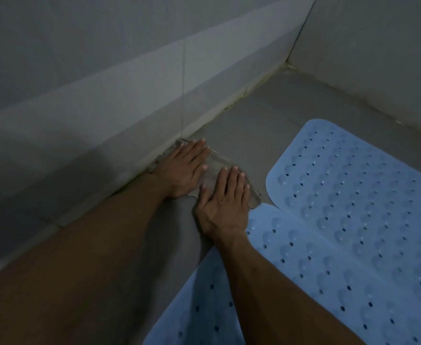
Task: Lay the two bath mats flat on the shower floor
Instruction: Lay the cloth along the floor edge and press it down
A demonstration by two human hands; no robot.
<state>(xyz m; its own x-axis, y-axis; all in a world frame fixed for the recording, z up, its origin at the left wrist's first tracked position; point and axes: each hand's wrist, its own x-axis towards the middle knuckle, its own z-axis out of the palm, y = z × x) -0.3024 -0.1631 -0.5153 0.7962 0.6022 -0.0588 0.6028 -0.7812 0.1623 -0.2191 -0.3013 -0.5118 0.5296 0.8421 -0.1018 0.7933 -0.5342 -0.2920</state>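
Observation:
Two light blue rubber bath mats with rows of bumps and holes lie on the grey shower floor (pixel 249 120). The far mat (pixel 353 175) lies flat at the right. The near mat (pixel 304 265) runs beside it toward the bottom edge, partly hidden by my right forearm. A brownish-grey cloth (pixel 214 168) lies on the floor against the left wall. My left hand (pixel 184 168) presses flat on the cloth, fingers straight. My right hand (pixel 224 202) also rests flat on the cloth, just left of the near mat's corner.
A tiled wall (pixel 105 95) runs along the left, meeting the floor at a discoloured grout line. Another wall (pixel 378 58) closes the back right, forming a corner (pixel 287 63). Bare floor shows between the cloth and that corner.

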